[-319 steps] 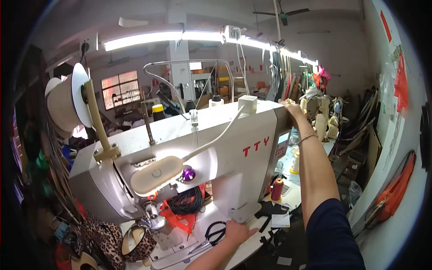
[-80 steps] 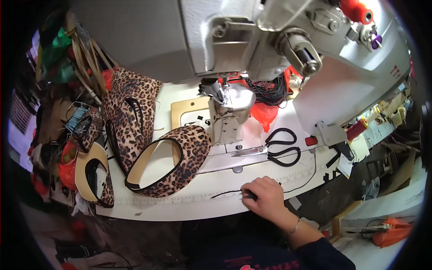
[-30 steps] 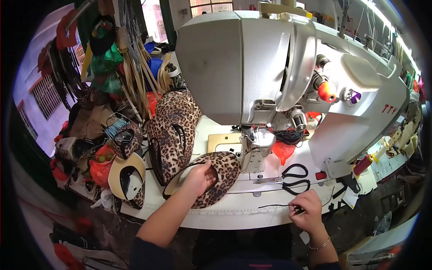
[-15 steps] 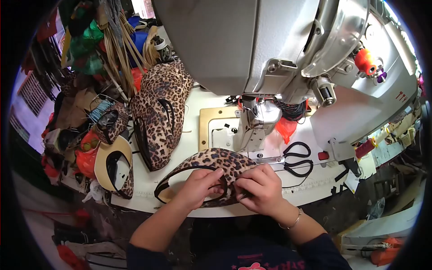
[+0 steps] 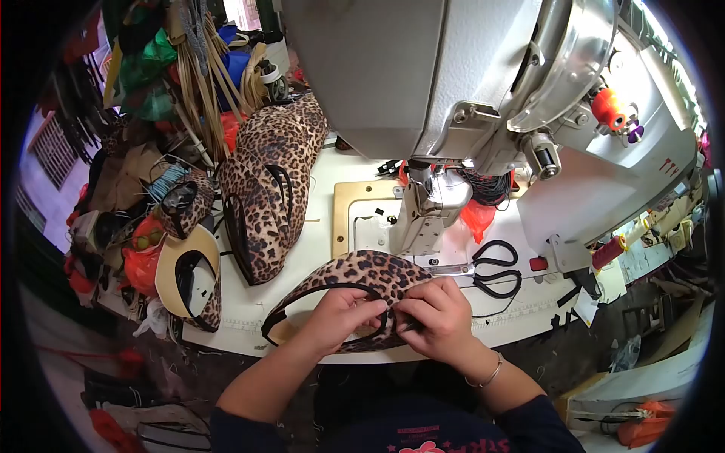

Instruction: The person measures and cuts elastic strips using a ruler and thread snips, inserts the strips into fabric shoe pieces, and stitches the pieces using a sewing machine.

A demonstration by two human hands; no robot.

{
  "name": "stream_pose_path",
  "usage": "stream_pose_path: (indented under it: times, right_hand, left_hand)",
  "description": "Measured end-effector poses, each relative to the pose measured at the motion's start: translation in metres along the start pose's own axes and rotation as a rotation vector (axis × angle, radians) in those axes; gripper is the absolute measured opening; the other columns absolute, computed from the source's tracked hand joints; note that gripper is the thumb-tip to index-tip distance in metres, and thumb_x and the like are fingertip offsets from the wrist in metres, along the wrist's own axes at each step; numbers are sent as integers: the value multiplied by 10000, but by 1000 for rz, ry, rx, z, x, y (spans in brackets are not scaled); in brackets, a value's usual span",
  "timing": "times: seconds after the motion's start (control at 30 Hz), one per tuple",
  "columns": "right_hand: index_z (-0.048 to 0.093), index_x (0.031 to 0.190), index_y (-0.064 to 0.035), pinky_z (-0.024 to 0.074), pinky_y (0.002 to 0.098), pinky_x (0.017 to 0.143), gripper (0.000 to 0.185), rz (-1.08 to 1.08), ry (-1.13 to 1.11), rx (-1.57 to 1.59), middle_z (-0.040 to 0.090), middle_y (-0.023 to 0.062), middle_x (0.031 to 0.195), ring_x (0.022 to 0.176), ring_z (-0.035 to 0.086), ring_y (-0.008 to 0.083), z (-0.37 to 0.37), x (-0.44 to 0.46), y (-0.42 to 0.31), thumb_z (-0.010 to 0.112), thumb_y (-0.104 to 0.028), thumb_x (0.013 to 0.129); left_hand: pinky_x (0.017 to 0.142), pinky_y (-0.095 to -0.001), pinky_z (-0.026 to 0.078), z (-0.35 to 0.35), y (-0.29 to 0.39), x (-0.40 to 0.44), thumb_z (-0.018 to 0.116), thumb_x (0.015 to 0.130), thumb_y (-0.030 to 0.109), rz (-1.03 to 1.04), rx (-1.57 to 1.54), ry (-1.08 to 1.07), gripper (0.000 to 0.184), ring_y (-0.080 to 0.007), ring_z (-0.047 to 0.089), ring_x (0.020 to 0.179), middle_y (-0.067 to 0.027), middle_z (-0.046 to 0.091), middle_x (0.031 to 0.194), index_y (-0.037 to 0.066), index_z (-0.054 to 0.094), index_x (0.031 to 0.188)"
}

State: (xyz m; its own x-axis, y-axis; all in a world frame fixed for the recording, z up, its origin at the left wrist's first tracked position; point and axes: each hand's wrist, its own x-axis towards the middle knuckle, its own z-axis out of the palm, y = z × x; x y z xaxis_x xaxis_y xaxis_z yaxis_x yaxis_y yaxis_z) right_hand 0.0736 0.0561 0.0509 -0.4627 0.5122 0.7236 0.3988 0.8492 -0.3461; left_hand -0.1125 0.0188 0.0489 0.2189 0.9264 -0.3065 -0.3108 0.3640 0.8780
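Note:
Both hands are at a leopard-print shoe upper (image 5: 362,270) with black edge binding and a tan lining, lying at the front of the sewing table. My left hand (image 5: 343,321) reaches into its opening and pinches the black-bound edge between thumb and fingers. Beside it, my right hand (image 5: 438,317) is closed on the upper's right part, with the fingertips curled under and partly hidden. Just behind the upper stands the post of a sewing machine (image 5: 434,204). Black-handled scissors (image 5: 497,275) lie right of the post, near my right hand.
A stack of leopard-print uppers (image 5: 272,181) lies at the left, beside another upper with tan lining (image 5: 177,275). The machine head (image 5: 362,68) overhangs the back. Red thread (image 5: 608,251) stands at the right. A ruler strip (image 5: 513,321) runs along the front edge.
My left thumb has moved right along the bound edge, closer to my right hand. The upper has shifted slightly, and the right hand keeps its hold. The camera view has moved a little.

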Motion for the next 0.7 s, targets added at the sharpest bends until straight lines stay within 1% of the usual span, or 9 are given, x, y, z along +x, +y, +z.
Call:
stream_pose_path:
  times: [0.07,0.13,0.27,0.33,0.57,0.63,0.7]
  right_hand:
    - [627,754,-109,446,290,592,231,8,-8,2,575,13,783,692,514,216,-1,1,-1,703,-73,539]
    - [627,755,-108,447,291,593,229,5,-9,-3,576,13,783,693,516,216,-1,1,-2,702,-75,541]
    - [626,760,-105,451,293,595,232,-4,-7,-11,579,14,788,700,521,218,0,-1,-1,704,-79,544]
    - [626,761,-104,452,295,596,232,-4,-5,-5,579,15,790,702,522,219,1,-1,-1,704,-79,544]
    - [628,760,-108,456,302,603,237,8,-19,1,581,13,793,710,525,223,1,-3,-2,700,-76,536]
    - [631,783,-104,458,299,622,251,2,-31,-1,582,22,825,732,529,229,1,-5,0,718,-94,548]
    - [634,806,-100,459,296,642,268,-14,-25,-17,584,31,856,753,534,235,-4,0,2,737,-112,559]
  left_hand:
    - [685,-220,496,0,0,0,582,855,55,19,33,-15,145,-96,595,743,-46,631,873,-22,612,974]
    - [629,-194,456,0,-4,1,616,827,48,81,67,-20,74,-63,563,683,-24,626,788,-5,619,879]
    - [596,-193,445,1,-6,1,620,819,36,74,135,-4,59,-58,560,659,-19,621,749,-8,614,858]
    - [576,-193,438,3,-7,1,620,817,31,120,141,7,53,-54,555,647,-17,618,732,-11,614,848]
    - [576,-198,444,-1,-9,3,620,814,34,103,215,13,49,-50,551,641,-16,621,726,-14,614,823]
    - [572,-202,444,0,-5,0,626,811,50,84,380,52,71,-49,547,639,-10,619,724,-19,611,817]
    - [637,-222,470,1,-2,-3,599,820,-8,82,394,48,52,-83,573,715,-24,615,800,-30,601,867]
